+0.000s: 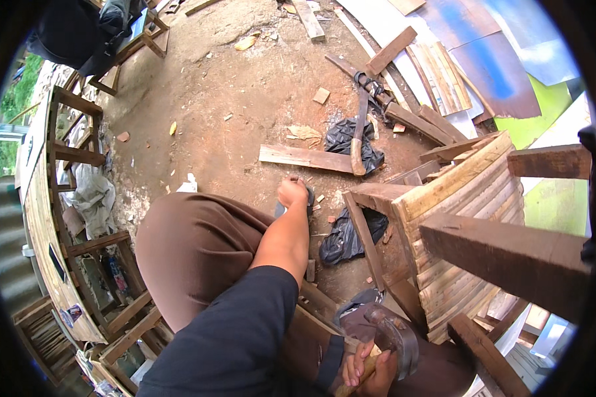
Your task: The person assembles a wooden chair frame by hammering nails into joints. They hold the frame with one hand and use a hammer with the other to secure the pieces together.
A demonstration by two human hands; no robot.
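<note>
My left hand [293, 192] is closed in a fist low over the dirt floor, beyond my bent left knee. Anything inside its fingers is hidden or too small to make out. At the lower right, my right hand [372, 369] grips the wooden handle of a hammer [407, 344], whose dark metal head is over my right leg. Just beyond my left hand lies a wooden board [304, 157]. The wooden handle of a dark-bladed tool [359, 122] rests at the board's right end. A slatted wooden piece of furniture [463, 231] stands right of my hands.
Black plastic bags [352, 235] lie beside the slatted piece. Thick wooden beams [503, 251] jut in from the right. Loose lumber [420, 126] and coloured sheets [473, 59] lie at the far right. A long wooden bench [46, 218] runs along the left, with a dark bag [79, 33] behind it.
</note>
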